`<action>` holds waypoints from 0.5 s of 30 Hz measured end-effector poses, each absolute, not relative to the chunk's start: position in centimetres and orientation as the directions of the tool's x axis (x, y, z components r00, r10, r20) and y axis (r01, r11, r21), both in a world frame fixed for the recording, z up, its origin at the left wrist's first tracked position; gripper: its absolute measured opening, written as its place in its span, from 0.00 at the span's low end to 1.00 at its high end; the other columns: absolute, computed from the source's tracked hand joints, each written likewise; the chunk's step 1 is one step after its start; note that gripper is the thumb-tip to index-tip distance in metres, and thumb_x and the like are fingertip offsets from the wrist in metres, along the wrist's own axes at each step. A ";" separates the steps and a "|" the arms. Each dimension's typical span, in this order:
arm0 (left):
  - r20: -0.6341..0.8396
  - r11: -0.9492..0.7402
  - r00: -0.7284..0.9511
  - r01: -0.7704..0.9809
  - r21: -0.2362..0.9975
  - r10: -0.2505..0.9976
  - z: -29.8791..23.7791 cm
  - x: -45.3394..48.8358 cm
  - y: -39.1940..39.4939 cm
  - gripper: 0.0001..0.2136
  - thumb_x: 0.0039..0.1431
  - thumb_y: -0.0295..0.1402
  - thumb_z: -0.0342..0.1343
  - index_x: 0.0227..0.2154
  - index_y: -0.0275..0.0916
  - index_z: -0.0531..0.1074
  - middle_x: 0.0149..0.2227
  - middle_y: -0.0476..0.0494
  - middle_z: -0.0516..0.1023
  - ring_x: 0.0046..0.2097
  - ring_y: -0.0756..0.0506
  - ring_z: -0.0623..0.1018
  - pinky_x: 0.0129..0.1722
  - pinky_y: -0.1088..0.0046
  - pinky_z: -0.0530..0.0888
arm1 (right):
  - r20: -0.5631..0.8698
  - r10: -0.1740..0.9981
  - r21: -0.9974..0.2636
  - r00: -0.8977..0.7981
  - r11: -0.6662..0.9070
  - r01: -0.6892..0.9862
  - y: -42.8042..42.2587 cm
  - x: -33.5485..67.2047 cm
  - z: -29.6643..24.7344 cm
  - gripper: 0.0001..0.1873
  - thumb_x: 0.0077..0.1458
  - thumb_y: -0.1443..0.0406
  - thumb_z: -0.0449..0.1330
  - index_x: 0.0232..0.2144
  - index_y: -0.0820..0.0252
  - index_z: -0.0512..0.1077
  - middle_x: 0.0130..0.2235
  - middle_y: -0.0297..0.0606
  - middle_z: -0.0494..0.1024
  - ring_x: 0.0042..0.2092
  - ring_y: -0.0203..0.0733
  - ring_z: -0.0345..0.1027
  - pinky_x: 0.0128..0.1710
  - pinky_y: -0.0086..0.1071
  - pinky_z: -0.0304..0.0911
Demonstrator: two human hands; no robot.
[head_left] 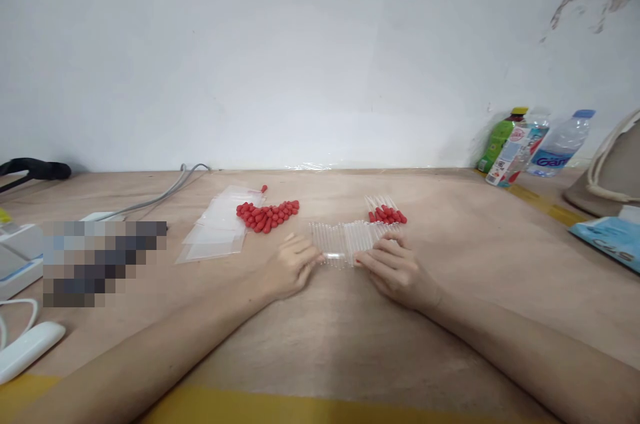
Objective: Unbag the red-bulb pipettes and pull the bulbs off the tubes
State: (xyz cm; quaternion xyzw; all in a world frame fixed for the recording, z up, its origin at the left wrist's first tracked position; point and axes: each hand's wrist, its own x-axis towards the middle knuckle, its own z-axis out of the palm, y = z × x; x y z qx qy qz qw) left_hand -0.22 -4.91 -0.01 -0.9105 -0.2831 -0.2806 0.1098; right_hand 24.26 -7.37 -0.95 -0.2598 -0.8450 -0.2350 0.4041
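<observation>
Between my hands a clear thin tube (334, 255) lies crosswise, its left end pinched by the closed fingers of my left hand (295, 265). Close to its other end, the fingertips of my right hand (397, 269) are pressed together; a small reddish spot shows there, but what they hold is too small to make out. Behind and under the fingers, many clear dropper tubes (370, 235) lie side by side in a row. Red rubber bulbs (267, 217) form a curved heap beyond my left hand. Behind the row's right end are droppers with red bulbs (387, 212), their pale tips pointing away.
Flat clear plastic bags (215, 234) lie left of the bulbs, with one loose red bulb (264, 189) behind. A grey cable (165, 194) and white power strip (23, 264) are at left. Bottles (555, 151), a hat-like item (613, 164) and a blue packet (610, 241) stand right.
</observation>
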 end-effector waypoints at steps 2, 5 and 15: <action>0.600 -0.744 0.570 0.665 0.064 0.561 -0.2 -0.9 -4.2 0.13 0.62 0.31 0.40 0.25 0.36 0.65 0.24 0.48 0.65 0.27 0.50 0.65 0.28 0.74 0.62 | 0.849 0.293 0.104 -0.441 0.724 0.682 -7.2 25.0 -0.7 0.05 0.51 0.70 0.58 0.33 0.59 0.71 0.25 0.32 0.75 0.28 0.34 0.62 0.38 0.35 0.56; 0.610 -0.645 0.452 0.752 0.131 0.651 -0.6 -1.5 -3.1 0.13 0.62 0.30 0.40 0.25 0.35 0.65 0.26 0.48 0.62 0.28 0.50 0.65 0.29 0.75 0.64 | 0.885 0.340 -0.029 -0.318 0.722 0.691 -6.7 25.7 -0.7 0.06 0.51 0.69 0.59 0.34 0.58 0.71 0.28 0.34 0.74 0.29 0.34 0.63 0.33 0.32 0.57; 0.681 -0.611 0.390 0.785 0.105 0.619 -0.8 -1.6 -2.3 0.12 0.56 0.24 0.44 0.41 0.36 0.68 0.28 0.48 0.62 0.31 0.50 0.66 0.30 0.75 0.67 | 0.849 0.412 -0.137 -0.332 0.777 0.614 -6.4 24.9 -1.1 0.20 0.54 0.72 0.50 0.49 0.59 0.63 0.37 0.41 0.67 0.36 0.38 0.65 0.36 0.33 0.65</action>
